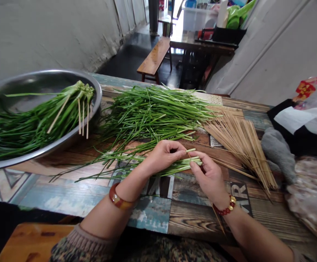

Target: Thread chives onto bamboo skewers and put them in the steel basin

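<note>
By the left hand [168, 154], with thumb and forefinger brought together, a single green stalk [191, 150] is pinched near its pale cut end. By the right hand [209, 173], with fingers curled and thumb bent in, the cut ends of a small bunch of stalks [184, 166] are gripped; a thin stick [219, 221] is also held there (its lower length is seen below the wrist, the middle being hidden by the palm). The bunch is held on the near side of the large heap of green stalks [155, 112], its leaves trailing leftward beneath the left hand. Loose skewers [243, 145] are spread right of the heap, and skewered stalks [75, 96] are laid in a metal basin [99, 98] left of it.
</note>
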Motion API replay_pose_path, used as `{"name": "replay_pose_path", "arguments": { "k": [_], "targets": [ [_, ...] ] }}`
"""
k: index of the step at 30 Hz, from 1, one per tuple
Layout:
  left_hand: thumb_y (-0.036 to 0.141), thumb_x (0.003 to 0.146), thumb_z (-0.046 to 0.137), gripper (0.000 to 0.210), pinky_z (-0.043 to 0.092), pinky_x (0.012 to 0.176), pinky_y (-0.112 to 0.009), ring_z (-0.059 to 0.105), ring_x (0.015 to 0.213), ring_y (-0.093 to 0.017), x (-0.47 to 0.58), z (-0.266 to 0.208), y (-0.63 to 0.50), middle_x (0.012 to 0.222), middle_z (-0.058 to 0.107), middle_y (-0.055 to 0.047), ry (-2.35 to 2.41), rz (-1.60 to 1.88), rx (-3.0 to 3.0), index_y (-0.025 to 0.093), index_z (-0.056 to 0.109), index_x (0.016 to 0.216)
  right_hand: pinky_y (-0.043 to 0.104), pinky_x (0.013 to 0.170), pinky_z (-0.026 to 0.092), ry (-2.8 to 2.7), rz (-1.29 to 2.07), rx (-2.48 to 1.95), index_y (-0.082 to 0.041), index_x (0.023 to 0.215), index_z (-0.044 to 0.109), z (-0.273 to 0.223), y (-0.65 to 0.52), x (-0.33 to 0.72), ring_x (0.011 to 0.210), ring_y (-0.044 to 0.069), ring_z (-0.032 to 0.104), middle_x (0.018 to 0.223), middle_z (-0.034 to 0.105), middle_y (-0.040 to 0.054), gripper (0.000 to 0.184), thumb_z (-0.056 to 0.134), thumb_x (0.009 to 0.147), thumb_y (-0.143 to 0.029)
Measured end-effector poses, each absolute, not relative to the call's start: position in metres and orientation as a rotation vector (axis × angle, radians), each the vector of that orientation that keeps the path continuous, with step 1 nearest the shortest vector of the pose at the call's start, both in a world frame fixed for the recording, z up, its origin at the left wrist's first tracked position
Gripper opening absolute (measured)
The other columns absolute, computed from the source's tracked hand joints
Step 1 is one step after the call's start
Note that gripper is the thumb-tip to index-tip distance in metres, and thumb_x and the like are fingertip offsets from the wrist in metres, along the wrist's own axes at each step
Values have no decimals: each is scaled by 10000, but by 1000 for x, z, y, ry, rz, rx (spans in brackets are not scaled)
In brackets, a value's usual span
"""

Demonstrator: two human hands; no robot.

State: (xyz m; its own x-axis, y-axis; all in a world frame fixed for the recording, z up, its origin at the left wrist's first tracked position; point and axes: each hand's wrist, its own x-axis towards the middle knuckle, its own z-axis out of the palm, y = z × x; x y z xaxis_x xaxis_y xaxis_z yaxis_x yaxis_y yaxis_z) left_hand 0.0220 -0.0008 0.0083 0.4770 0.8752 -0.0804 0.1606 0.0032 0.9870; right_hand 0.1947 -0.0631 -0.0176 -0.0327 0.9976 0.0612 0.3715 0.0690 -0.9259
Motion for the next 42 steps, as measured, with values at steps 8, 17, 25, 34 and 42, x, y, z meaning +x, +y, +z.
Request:
{"name": "replay_pose_path", "arguments": {
  "k": [8, 17, 25, 34, 42],
  "targets": [
    [326, 811, 615, 266, 428, 611, -206, 565, 644, -113, 21, 11, -1, 701, 665, -44, 932, 708, 1505, 82, 695, 742, 270, 663, 551, -1526, 961, -1394, -208, 1059, 627, -22, -63, 195, 733, 151, 658, 942, 698, 44, 206, 551, 881, -280],
    [299, 809, 614, 235, 436, 634, -214, 583, 661, -118, 18, 12, 0, 722, 683, -48, 855, 677, 1457, 87, 704, 763, 292, 641, 547, -1502, 975, -1390, -213, 1055, 624, -28, -65, 198, 683, 151, 638, 893, 686, 42, 212, 576, 872, -307],
    [273, 812, 594, 222, 426, 635, -212, 557, 649, -103, 18, 12, -1, 711, 665, -39, 822, 654, 1489, 83, 687, 745, 259, 612, 524, -1379, 1019, -1278, -239, 1217, 503, -23, -66, 191, 678, 130, 596, 889, 642, 25, 377, 602, 854, -267],
    [233, 819, 577, 177, 447, 709, -233, 569, 726, -126, 20, 11, -1, 747, 639, -43, 844, 750, 1739, 117, 695, 754, 272, 638, 515, -1457, 962, -1362, -227, 1146, 568, -21, -64, 193, 705, 140, 602, 896, 647, 34, 303, 586, 856, -312],
    [299, 887, 507, 256, 420, 646, -203, 571, 686, -121, 17, 12, -5, 780, 683, -35, 903, 511, 1951, 125, 694, 908, 239, 530, 474, -1409, 982, -1354, -209, 1096, 563, -25, -61, 194, 608, 115, 563, 831, 635, 24, 274, 585, 852, -333]
  ]
}}
